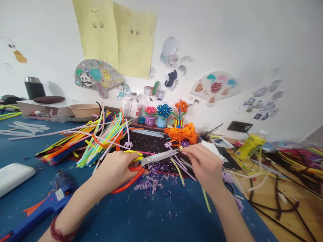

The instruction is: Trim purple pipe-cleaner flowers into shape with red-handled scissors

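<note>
My left hand (117, 169) is closed around the orange-handled scissors (157, 157). Their blades point right and look nearly closed, with the tips at my right fingertips. A yellow pipe cleaner (135, 155) shows beside the left fingers; whether they grip it I cannot tell. My right hand (204, 161) pinches a small pale yellow pipe cleaner end (181, 147) by the blade tips, mostly hidden by the fingers. A dark purple flower (185, 144) shows just behind those fingers. Below the blades lie purple fuzz clippings (151, 181) and lilac pipe cleaners (185, 168).
Bundled coloured pipe cleaners (101, 137) lie left, beyond a blue glue gun (54, 198). Orange pipe-cleaner flowers (183, 133) lie behind my right hand, before small potted flowers (164, 114). A yellow bottle (249, 146) and loose dark pipe cleaners (277, 198) are at right.
</note>
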`<act>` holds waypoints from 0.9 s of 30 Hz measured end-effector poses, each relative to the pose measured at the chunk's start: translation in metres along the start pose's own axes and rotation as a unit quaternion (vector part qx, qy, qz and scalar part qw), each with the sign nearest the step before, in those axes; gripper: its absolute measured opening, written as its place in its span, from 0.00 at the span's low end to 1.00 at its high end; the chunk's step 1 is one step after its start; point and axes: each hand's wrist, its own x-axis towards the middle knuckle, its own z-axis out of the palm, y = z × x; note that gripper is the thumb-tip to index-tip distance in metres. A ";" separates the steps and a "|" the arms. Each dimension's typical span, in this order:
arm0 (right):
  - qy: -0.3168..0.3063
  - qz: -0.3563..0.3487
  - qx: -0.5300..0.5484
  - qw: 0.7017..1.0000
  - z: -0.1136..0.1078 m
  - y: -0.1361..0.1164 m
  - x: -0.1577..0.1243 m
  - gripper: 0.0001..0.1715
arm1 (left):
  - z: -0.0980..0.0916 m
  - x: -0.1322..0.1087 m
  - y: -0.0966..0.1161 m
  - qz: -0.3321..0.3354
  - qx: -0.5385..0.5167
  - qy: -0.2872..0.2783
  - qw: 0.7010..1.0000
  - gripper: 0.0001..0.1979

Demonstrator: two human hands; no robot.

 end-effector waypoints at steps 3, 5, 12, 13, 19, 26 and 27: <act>0.005 -0.004 -0.001 1.000 0.000 -0.001 0.001 0.12 | -0.001 0.000 0.001 0.001 0.001 -0.004 1.000 0.21; 0.007 -0.005 0.001 1.000 0.000 -0.001 0.001 0.12 | -0.001 0.000 0.000 0.000 0.004 -0.009 1.000 0.20; 0.008 0.004 0.003 1.000 -0.001 0.000 0.001 0.12 | -0.003 0.000 0.000 -0.017 -0.015 -0.019 1.000 0.17; 0.006 0.003 0.000 1.000 -0.001 0.000 0.001 0.12 | -0.004 0.000 0.000 -0.027 -0.024 -0.014 0.999 0.17; -0.026 0.002 -0.014 1.000 0.001 0.004 0.000 0.14 | -0.006 0.001 -0.001 -0.093 -0.028 0.027 0.995 0.15; -0.065 -0.007 -0.026 0.998 0.002 0.009 -0.003 0.18 | -0.004 -0.001 0.001 -0.079 0.034 0.063 0.994 0.19; -0.074 -0.007 -0.031 0.997 0.003 0.009 -0.003 0.19 | -0.003 -0.001 0.001 -0.074 0.045 0.072 0.994 0.18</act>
